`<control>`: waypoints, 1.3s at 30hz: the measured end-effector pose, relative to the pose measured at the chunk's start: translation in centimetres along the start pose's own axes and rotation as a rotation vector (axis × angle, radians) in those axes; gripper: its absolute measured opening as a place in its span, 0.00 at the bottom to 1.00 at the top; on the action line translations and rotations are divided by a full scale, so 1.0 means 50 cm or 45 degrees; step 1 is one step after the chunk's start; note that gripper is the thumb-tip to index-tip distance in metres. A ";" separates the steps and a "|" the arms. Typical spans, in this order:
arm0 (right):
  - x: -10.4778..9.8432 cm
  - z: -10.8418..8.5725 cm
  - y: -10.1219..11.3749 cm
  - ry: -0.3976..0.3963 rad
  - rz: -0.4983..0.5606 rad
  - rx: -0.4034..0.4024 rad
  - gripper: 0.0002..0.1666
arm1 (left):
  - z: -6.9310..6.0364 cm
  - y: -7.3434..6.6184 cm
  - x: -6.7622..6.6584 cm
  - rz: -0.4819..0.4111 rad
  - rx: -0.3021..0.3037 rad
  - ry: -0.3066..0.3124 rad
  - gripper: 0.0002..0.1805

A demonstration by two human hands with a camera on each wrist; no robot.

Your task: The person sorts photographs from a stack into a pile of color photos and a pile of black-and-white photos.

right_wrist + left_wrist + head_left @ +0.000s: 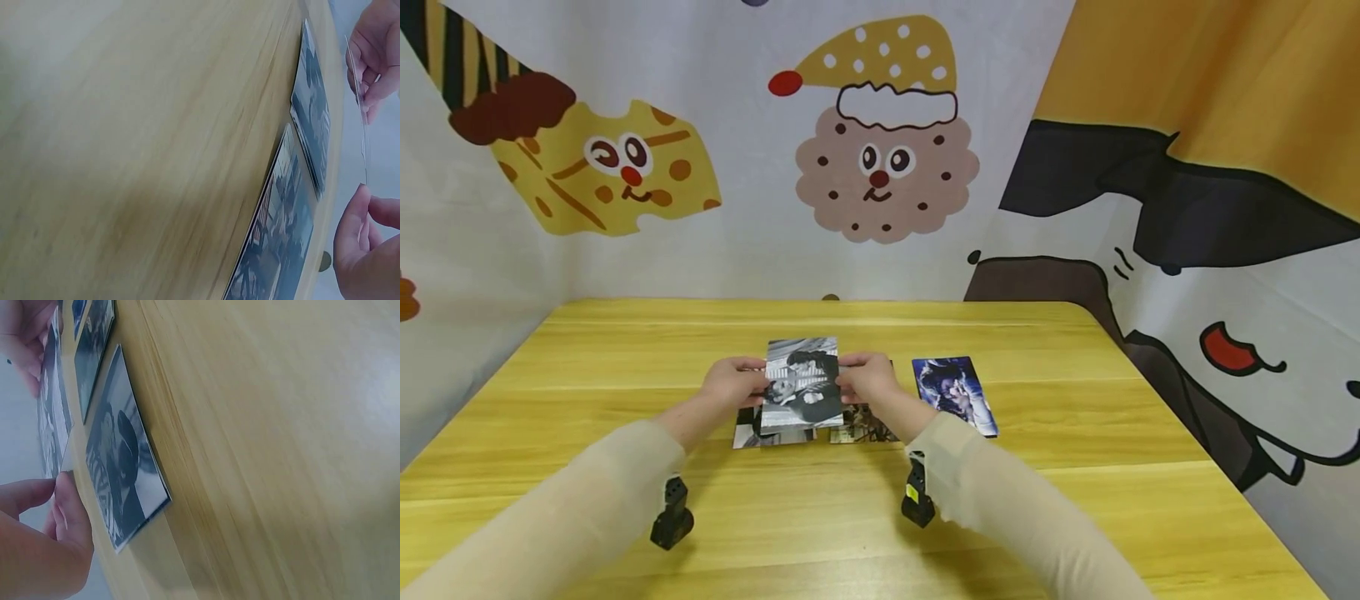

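A black-and-white picture card [803,385] is held up above the table between both hands. My left hand [733,383] pinches its left edge between thumb and fingers, and my right hand [868,379] pinches the right edge. In the right wrist view the raised card [362,131] appears almost edge-on, apart from the cards below. Beneath it lies another black-and-white card [122,453], partly covered in the head view. To its right, a brownish picture card [861,427] is partly hidden by the raised card and my right hand.
A blue-purple picture card [955,393] lies on the wooden table [820,517], right of my right hand. Behind the table hangs a cartoon-printed curtain [745,267]. Small black cameras [673,512] are strapped at both wrists.
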State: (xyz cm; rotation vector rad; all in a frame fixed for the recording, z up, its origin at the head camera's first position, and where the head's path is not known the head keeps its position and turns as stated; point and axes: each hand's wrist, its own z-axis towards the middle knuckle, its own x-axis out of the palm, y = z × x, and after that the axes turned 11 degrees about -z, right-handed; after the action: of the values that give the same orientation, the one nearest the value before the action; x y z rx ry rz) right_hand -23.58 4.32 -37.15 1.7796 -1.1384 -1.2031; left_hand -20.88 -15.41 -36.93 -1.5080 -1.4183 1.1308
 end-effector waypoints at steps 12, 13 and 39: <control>0.033 0.005 -0.001 0.071 0.045 0.019 0.19 | -0.005 0.015 -0.034 0.051 0.011 -0.033 0.26; 0.036 0.004 -0.001 0.076 0.038 0.019 0.19 | -0.006 0.017 -0.036 0.055 0.012 -0.034 0.25; 0.048 0.004 -0.010 0.151 -0.071 -0.030 0.20 | -0.019 0.024 -0.050 0.128 0.076 -0.171 0.25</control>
State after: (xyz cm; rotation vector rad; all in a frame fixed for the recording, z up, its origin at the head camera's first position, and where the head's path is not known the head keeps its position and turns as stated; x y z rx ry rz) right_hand -23.18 2.30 -38.45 1.8499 -1.0089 -1.1223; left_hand -19.59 -17.95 -37.51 -1.4987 -1.3972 1.3464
